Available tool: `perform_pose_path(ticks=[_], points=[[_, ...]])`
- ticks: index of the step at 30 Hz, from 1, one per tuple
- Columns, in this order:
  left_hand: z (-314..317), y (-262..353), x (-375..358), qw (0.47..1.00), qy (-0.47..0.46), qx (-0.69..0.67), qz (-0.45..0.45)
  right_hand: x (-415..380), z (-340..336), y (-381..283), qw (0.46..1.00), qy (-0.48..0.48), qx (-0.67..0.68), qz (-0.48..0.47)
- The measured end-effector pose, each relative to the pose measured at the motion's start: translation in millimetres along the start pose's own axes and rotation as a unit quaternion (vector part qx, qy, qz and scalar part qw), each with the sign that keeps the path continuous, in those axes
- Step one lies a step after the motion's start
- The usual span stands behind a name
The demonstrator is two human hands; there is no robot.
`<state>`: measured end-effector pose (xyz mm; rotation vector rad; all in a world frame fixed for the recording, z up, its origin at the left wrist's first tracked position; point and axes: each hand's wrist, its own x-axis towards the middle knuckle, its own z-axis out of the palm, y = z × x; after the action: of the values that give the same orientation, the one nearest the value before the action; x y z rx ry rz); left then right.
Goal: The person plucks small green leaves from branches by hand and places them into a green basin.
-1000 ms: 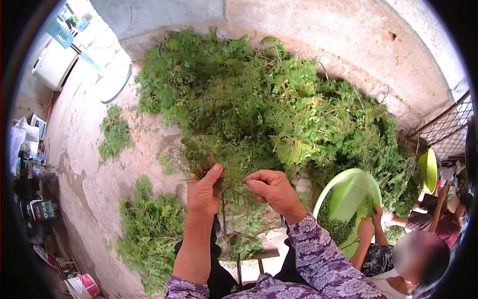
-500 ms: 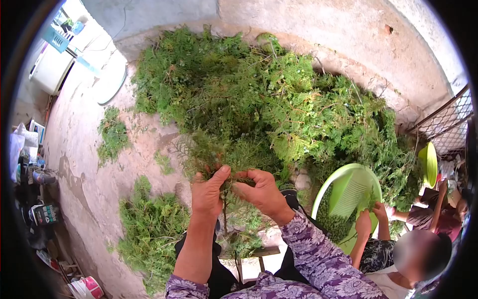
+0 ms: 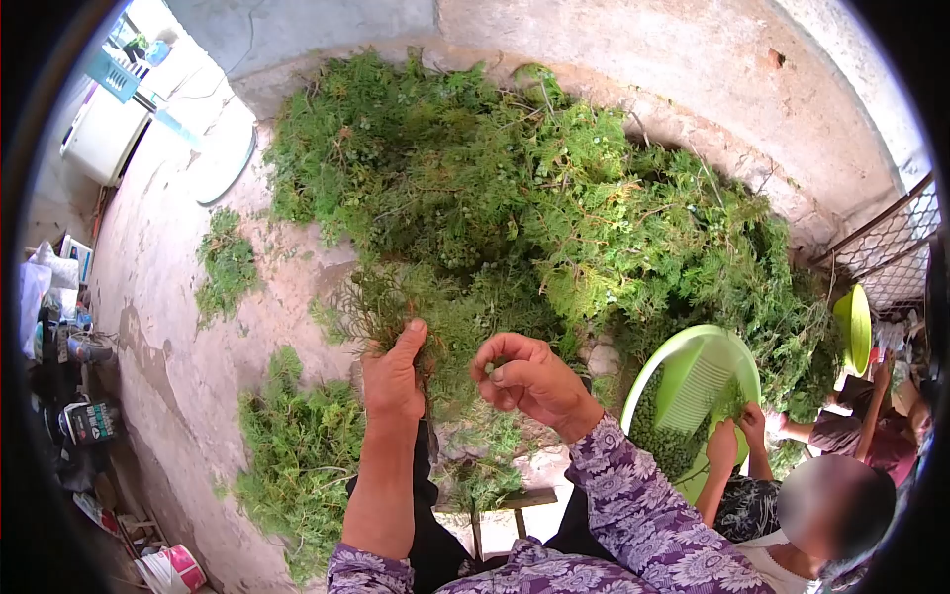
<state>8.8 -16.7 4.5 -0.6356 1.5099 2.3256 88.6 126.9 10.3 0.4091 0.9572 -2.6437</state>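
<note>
My left hand (image 3: 394,381) is closed around a leafy evergreen sprig (image 3: 381,302), its feathery foliage rising above the thumb. A short way to the right is my right hand (image 3: 534,381), fingers curled and thumb bent in. Between its fingertips shows a small pale-green cone (image 3: 490,368), apart from the sprig. To the right stands a light-green plastic tub (image 3: 633,391) with a ridged washboard side, and many small green cones (image 3: 668,445) lie in it.
A large heap of evergreen branches (image 3: 445,178) lies along the wall. A smaller pile (image 3: 297,455) is at left on the floor. At right, a co-worker's hands (image 3: 727,441) hold a sprig over the tub; another green basin (image 3: 851,327) stands beyond.
My right hand has come away from the sprig, moving slightly right with a small green cone. My left hand, still holding the sprig, has shifted a little left.
</note>
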Motion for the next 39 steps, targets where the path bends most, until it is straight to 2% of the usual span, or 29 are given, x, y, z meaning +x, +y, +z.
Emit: perform_pose_path(ticks=[1,4,8,11,13,14,16,19,23,26,32,34,35,37,38,39], points=[[0.9,-0.9,-0.7,1.000,-0.001,0.001,-0.001,-1.2,4.1,-3.1,0.999,0.033,-0.039,-0.017],[3.2,-1.2,-2.3,0.999,-0.028,-0.001,-0.016,4.9,-0.7,8.8,0.996,0.051,-0.065,-0.023],[-3.1,1.0,-0.9,0.995,-0.072,-0.006,-0.062,8.7,-13.1,7.5,0.996,0.085,-0.012,-0.017],[-5.6,-1.5,1.5,0.992,-0.097,-0.007,-0.078,8.9,-13.9,8.2,0.991,0.102,-0.076,-0.040],[-4.0,-2.3,1.2,0.991,-0.103,-0.010,-0.080,10.0,-6.8,12.6,0.971,0.117,-0.207,-0.034],[-1.8,-3.4,-0.4,0.991,-0.106,-0.028,-0.080,11.8,-6.5,14.4,0.971,0.117,-0.207,-0.034],[0.2,-5.0,-1.7,0.990,-0.108,-0.047,-0.081,14.7,-7.4,17.6,0.981,0.073,-0.161,-0.075],[1.7,-6.4,-3.1,0.988,-0.133,-0.041,-0.069,16.6,-1.7,18.6,0.983,0.073,-0.132,-0.103],[2.5,-4.0,-7.3,0.990,-0.124,-0.005,-0.070,17.2,3.3,16.9,0.987,0.064,-0.107,-0.105],[2.1,-5.4,-6.9,0.988,-0.136,0.002,-0.077,19.8,-0.4,19.6,0.993,0.059,-0.041,-0.096],[6.3,-4.6,-12.4,0.993,-0.105,0.041,-0.025,16.1,-2.4,13.6,0.998,0.064,-0.006,-0.013],[1.9,-5.7,-7.7,0.993,-0.094,0.066,-0.014,11.3,0.2,8.2,0.995,0.051,0.017,0.083],[1.1,-6.1,-6.8,0.992,-0.096,0.079,0.003,8.6,-4.0,8.6,0.995,0.051,0.018,0.082],[0.6,-3.6,-4.2,0.991,-0.097,0.091,0.018,4.3,-11.5,8.4,0.993,-0.059,0.025,0.095],[0.3,0.0,-1.8,0.995,-0.070,0.064,0.019,3.7,-11.4,8.4,0.993,-0.061,0.024,0.098],[-0.4,2.5,-1.3,0.998,-0.042,0.039,0.020,0.6,-6.6,6.9,0.997,-0.039,0.036,0.055]])
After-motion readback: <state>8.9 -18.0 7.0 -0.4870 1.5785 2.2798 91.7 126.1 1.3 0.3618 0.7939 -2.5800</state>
